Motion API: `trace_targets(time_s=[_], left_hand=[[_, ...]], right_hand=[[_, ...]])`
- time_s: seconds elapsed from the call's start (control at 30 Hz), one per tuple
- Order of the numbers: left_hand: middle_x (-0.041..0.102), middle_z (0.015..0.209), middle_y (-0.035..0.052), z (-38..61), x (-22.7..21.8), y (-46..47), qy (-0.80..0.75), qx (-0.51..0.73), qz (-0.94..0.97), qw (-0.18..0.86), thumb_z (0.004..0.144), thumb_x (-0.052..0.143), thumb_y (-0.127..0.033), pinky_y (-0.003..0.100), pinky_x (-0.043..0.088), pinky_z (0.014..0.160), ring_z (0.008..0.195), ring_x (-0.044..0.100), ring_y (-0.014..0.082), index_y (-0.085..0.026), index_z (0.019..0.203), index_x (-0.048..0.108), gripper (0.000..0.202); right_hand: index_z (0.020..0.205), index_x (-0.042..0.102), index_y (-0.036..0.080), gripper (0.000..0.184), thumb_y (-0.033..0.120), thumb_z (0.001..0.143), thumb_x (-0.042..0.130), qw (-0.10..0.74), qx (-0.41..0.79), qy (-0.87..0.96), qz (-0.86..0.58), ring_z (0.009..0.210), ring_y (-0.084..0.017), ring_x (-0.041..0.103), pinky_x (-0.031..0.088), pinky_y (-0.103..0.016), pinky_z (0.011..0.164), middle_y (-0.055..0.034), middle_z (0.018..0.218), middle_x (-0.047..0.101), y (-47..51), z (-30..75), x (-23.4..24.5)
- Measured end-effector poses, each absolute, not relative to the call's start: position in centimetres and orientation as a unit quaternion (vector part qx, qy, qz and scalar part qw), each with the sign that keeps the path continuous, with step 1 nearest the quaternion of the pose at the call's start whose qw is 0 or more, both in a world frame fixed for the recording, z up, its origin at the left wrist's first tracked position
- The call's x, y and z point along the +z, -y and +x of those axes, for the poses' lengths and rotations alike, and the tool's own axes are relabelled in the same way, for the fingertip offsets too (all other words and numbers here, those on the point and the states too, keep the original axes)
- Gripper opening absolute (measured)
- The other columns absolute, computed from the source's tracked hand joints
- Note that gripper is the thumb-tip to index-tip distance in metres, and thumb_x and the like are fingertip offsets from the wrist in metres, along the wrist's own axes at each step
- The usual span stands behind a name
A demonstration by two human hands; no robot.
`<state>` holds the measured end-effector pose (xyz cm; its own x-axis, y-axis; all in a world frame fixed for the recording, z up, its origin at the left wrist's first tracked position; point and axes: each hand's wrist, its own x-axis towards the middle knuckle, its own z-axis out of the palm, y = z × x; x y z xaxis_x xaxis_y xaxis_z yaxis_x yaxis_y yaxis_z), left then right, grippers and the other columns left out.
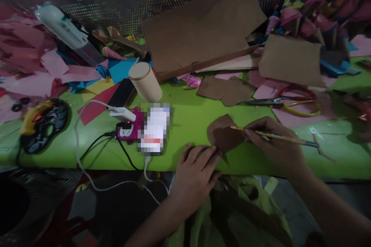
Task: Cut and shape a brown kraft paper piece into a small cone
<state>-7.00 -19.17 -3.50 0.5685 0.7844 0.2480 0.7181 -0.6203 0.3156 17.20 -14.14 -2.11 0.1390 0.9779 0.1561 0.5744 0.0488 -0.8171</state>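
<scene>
A small piece of brown paper (224,135) with a rounded outline lies on the green tabletop (185,123). My left hand (197,171) rests at its lower left with fingers spread, the fingertips at the paper's lower edge. Between the thumb and fingers of my right hand (272,144) is a pencil (285,138), its sharpened end over the upper part of the paper. Just beyond lie the scissors (282,101), with red and yellow handles, and another cut brown piece (226,89).
A phone with a lit screen (155,129) charges beside a purple socket block (127,131) with trailing cables. Behind it stands a beige cylinder (146,83). Large brown sheets (199,27), pink scraps (29,50) and a white bottle-like object (60,27) line the back. A tape dispenser-like object (43,123) sits left.
</scene>
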Motion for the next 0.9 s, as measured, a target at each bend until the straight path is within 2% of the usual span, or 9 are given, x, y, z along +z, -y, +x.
trace_targets(time_s=[0.23,0.43,0.5,0.67,0.8,0.9], left_hand=[[0.069,0.136,0.0047,-7.1,-3.4,19.0,-0.422,0.190,0.882,0.094,0.102,0.054,-0.034,0.046,0.039,0.115,0.124,0.058,0.0238,-0.021,0.140,0.059,0.041],[0.070,0.134,0.0051,-7.1,-3.5,19.1,-0.424,0.170,0.885,0.087,0.100,0.057,-0.037,0.046,0.039,0.116,0.124,0.058,0.0235,-0.022,0.143,0.057,0.046],[0.070,0.134,0.0046,-7.0,-3.5,19.2,-0.425,0.171,0.885,0.087,0.100,0.058,-0.038,0.046,0.037,0.117,0.124,0.058,0.0237,-0.022,0.143,0.056,0.046],[0.070,0.134,0.0033,-6.9,-3.4,19.2,-0.422,0.175,0.885,0.094,0.098,0.061,-0.035,0.046,0.038,0.116,0.124,0.058,0.0239,-0.023,0.138,0.061,0.042],[0.073,0.127,0.0036,-6.9,-3.4,19.2,-0.425,0.181,0.881,0.102,0.099,0.060,-0.036,0.046,0.039,0.116,0.123,0.059,0.0242,-0.022,0.124,0.068,0.031],[0.073,0.127,0.0040,-6.9,-3.4,19.2,-0.423,0.182,0.882,0.100,0.099,0.060,-0.037,0.046,0.039,0.116,0.122,0.059,0.0243,-0.022,0.123,0.069,0.030]], right_hand=[[0.073,0.065,0.025,0.024,0.047,0.083,0.071,0.426,0.219,0.581,-0.658,0.054,-0.018,0.059,0.044,-0.030,0.051,-0.0002,0.061,0.066,13.9,18.1,-2.3],[0.081,0.066,0.023,0.012,0.031,0.082,0.075,0.527,0.176,0.551,-0.623,0.063,-0.017,0.065,0.050,-0.030,0.059,-0.0006,0.073,0.069,15.3,17.5,-1.4],[0.082,0.065,0.024,0.010,0.027,0.084,0.075,0.536,0.220,0.583,-0.569,0.066,-0.016,0.067,0.053,-0.028,0.061,-0.0005,0.076,0.071,15.9,16.9,-0.9],[0.078,0.067,0.024,0.017,0.037,0.087,0.073,0.412,0.396,0.636,-0.518,0.063,-0.016,0.067,0.052,-0.026,0.054,-0.0012,0.074,0.071,15.9,14.8,-0.8],[0.078,0.069,0.023,0.023,0.044,0.088,0.071,0.369,0.414,0.633,-0.540,0.062,-0.016,0.063,0.052,-0.027,0.056,-0.0013,0.070,0.068,15.4,14.3,-1.8],[0.079,0.069,0.023,0.023,0.044,0.088,0.070,0.359,0.410,0.631,-0.553,0.062,-0.017,0.063,0.050,-0.027,0.055,-0.0022,0.072,0.069,15.4,14.5,-2.1]])
